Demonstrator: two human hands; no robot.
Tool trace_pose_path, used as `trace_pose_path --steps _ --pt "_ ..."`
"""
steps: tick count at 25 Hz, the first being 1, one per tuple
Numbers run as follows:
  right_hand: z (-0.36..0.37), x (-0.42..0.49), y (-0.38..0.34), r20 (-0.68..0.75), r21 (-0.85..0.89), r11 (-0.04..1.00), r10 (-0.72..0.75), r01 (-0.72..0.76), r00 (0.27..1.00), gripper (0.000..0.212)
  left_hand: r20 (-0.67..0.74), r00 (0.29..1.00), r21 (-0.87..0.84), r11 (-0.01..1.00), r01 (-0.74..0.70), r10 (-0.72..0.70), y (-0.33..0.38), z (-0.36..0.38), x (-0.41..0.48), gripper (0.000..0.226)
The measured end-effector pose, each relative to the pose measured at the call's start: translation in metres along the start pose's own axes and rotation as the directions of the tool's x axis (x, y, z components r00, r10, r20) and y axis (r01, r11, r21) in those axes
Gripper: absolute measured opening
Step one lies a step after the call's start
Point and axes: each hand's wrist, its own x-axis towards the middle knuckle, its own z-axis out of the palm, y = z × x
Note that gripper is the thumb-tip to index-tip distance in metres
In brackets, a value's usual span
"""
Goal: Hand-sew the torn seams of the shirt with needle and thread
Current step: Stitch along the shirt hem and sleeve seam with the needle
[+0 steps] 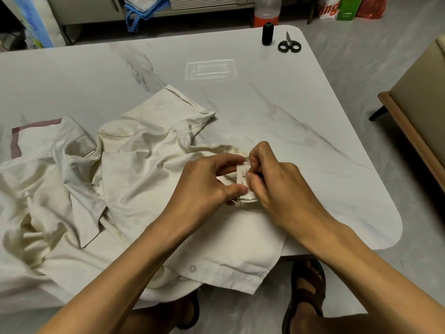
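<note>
A cream shirt (134,169) lies crumpled over the left and near part of the white marble table (265,104). My left hand (204,182) pinches a folded seam edge (241,177) of the shirt between thumb and fingers. My right hand (274,179) presses against the same fold from the right, its fingertips pinched together at the cloth. Dark stitches and a strand of dark thread (240,201) show on the seam. The needle itself is too small to make out between my fingers.
A black thread spool (267,33) and small black scissors (289,44) stand at the table's far right corner. A chair (414,116) is at the right of the table. Bottles and bags line the floor behind. My sandalled feet (307,292) show under the table edge.
</note>
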Motion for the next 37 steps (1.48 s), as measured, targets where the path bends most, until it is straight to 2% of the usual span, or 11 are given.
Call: trace_pose_path --steps 3,6,10,13,16,20,24,37 --pt "-0.004 0.002 0.000 -0.053 0.065 0.996 0.059 -0.055 0.997 0.019 -0.153 0.986 0.011 0.998 -0.062 0.063 -0.002 -0.004 0.001 0.038" --pt "-0.011 0.007 0.004 -0.098 0.246 0.951 0.216 -0.186 0.972 0.019 -0.275 0.961 -0.131 0.991 -0.024 -0.013 -0.009 -0.013 0.008 0.028" --pt "-0.016 0.011 0.006 -0.026 0.554 0.788 0.339 -0.269 0.941 0.019 -0.128 0.979 -0.468 0.880 0.080 -0.157 -0.007 0.001 0.005 0.017" --pt "-0.016 0.012 0.005 0.014 0.642 0.718 0.342 -0.270 0.940 0.018 -0.035 0.987 -0.624 0.775 0.101 -0.157 -0.005 0.019 0.003 0.013" --pt "-0.016 0.012 0.003 0.029 0.663 0.701 0.327 -0.263 0.944 0.018 -0.034 0.984 -0.709 0.698 0.101 -0.177 -0.004 0.028 0.006 0.010" --pt "-0.017 0.011 0.000 0.029 0.653 0.712 0.317 -0.258 0.948 0.020 -0.055 0.982 -0.747 0.660 0.081 -0.183 -0.002 0.033 0.008 0.009" --pt "-0.017 0.010 -0.003 0.037 0.647 0.709 0.335 -0.278 0.941 0.019 -0.008 0.968 -0.798 0.585 0.145 -0.250 -0.003 0.036 0.009 0.013" --pt "-0.015 0.010 -0.005 0.023 0.664 0.696 0.347 -0.274 0.938 0.018 0.008 0.964 -0.831 0.534 0.154 -0.265 -0.004 0.035 0.012 0.011"
